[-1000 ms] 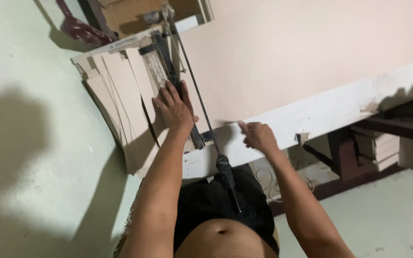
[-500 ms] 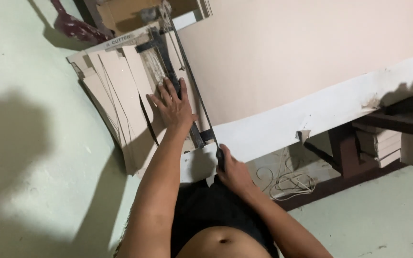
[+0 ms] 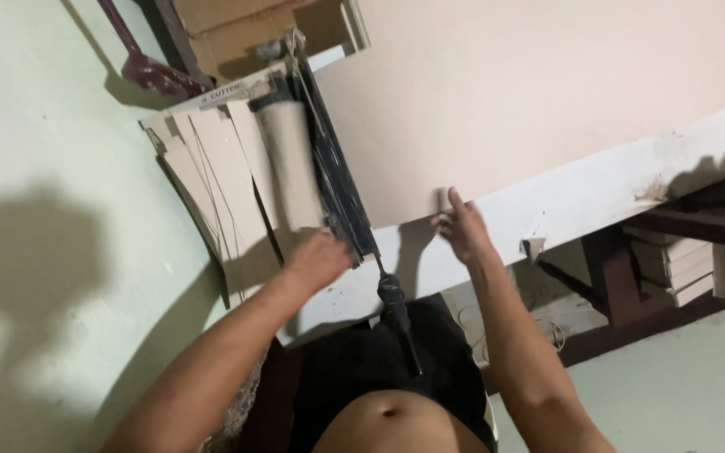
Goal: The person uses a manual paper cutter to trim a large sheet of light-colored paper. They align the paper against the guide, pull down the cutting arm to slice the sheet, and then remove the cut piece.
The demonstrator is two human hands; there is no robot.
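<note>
A lever paper cutter lies on a white table [image 3: 564,201], its black blade arm [image 3: 337,184] down and its black handle [image 3: 398,306] sticking out toward my body. A large beige board [image 3: 513,92] lies right of the blade. Left of the blade sits a narrow cut beige strip [image 3: 289,164], slightly curled. My left hand [image 3: 320,256] is at the strip's near end and seems to grip it; the hand is blurred. My right hand [image 3: 463,226] is open, its fingertips on the big board's near edge. Neither hand touches the handle.
Cut beige sheets [image 3: 211,184] fan out off the table's left end, over a pale green floor [image 3: 44,268]. A dark red tool [image 3: 148,71] lies at top left. At right, a dark wooden frame [image 3: 623,268] stands with stacked boards [image 3: 673,264] under it.
My left hand left its flat press beside the blade and slid back to the strip's near end. My right hand took the handle, then let go and rose to the board's edge.
</note>
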